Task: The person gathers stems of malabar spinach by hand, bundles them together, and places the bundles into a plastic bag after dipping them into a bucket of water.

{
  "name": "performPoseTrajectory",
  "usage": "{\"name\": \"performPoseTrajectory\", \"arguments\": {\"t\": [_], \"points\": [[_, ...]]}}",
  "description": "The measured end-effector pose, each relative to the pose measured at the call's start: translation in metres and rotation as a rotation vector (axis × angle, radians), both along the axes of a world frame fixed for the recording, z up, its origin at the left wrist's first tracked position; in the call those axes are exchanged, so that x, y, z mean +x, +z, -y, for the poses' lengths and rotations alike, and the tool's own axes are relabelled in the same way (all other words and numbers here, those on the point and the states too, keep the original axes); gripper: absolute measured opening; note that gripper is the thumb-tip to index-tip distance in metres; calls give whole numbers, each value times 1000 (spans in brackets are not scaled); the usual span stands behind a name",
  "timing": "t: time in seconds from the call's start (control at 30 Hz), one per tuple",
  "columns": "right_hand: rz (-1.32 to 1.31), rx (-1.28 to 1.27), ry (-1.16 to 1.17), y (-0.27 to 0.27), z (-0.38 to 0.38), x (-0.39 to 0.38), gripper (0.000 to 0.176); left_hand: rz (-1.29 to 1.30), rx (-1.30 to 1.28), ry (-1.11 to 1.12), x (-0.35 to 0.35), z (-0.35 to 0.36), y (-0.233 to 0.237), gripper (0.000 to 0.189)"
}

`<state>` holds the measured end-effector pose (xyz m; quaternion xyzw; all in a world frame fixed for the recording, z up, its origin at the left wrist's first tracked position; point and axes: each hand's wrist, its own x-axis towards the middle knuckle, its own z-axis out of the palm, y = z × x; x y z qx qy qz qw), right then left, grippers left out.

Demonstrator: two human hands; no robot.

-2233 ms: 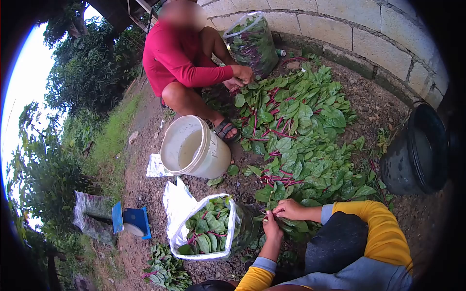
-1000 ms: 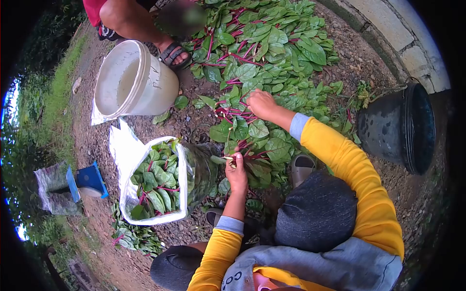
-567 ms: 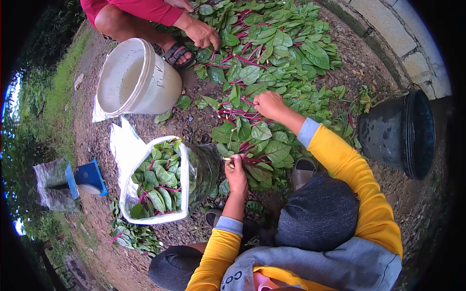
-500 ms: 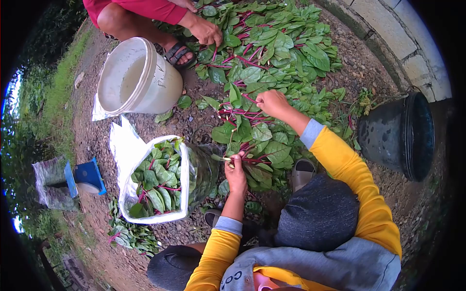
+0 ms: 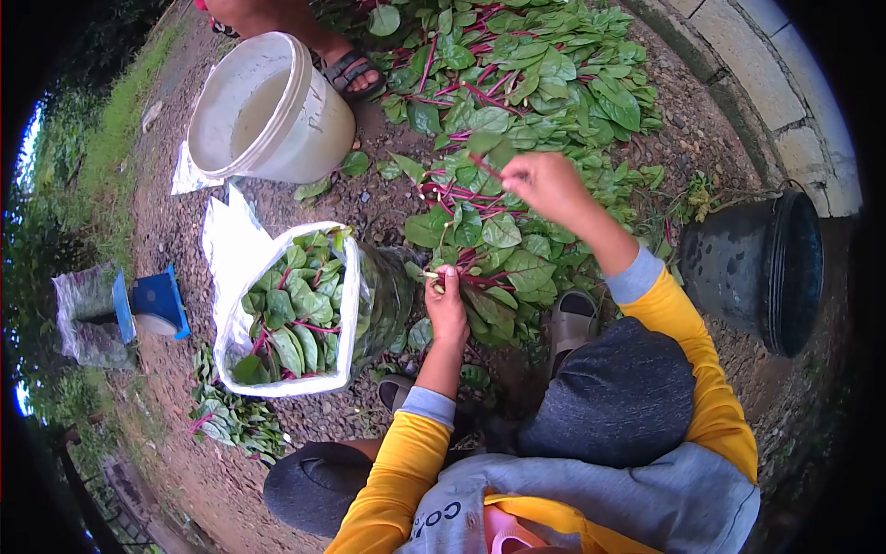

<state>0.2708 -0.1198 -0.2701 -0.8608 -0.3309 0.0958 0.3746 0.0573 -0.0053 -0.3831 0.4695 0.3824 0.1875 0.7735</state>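
Note:
My left hand (image 5: 447,309) is closed around the stem ends of a bunch of Malabar spinach (image 5: 528,270), whose leaves fan out to the right. Up and to the right, my right hand (image 5: 554,189) pinches the red stem of a single spinach sprig (image 5: 491,148), blurred by motion, above the heap. Beneath both hands spreads the large heap of red-stemmed spinach (image 5: 591,83) on the ground. Left of my left hand stands a clear plastic bag (image 5: 347,346) with a folded white rim, full of loose spinach leaves (image 5: 300,319).
A whitish bucket (image 5: 323,129) with cloudy liquid stands beyond the bag, beside another person's sandalled foot (image 5: 353,72). On the right a black bucket (image 5: 729,268) lies near a block wall (image 5: 738,55). More spinach (image 5: 231,415) and a blue object (image 5: 161,300) are at left.
My right hand has lifted a sprig off the heap and moved slightly right. My left hand keeps its hold on the bunch. The other person's hands have left the view.

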Motion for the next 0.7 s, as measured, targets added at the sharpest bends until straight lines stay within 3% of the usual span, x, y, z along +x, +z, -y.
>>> {"name": "performPoseTrajectory", "arguments": {"t": [0.13, 0.2, 0.37, 0.57, 0.7], "points": [[-168, -57, 235, -54, -17, -65, 14, 53, -127, 60, 3, -4, -2, 18], [-334, 10, 208, -69, -21, -83, 15, 85, -190, 77, 4, -6, -4, 20], [-436, 161, 154, -107, -24, -92, 13, 143, -323, 11, 5, -12, 5, 38], [-458, 186, 207, -102, -23, -92, 13, 229, -530, 1, 5, -19, 14, 39], [-467, 204, 263, -117, -18, -103, 14, 183, -509, 5, 1, -18, 11, 32]]}}
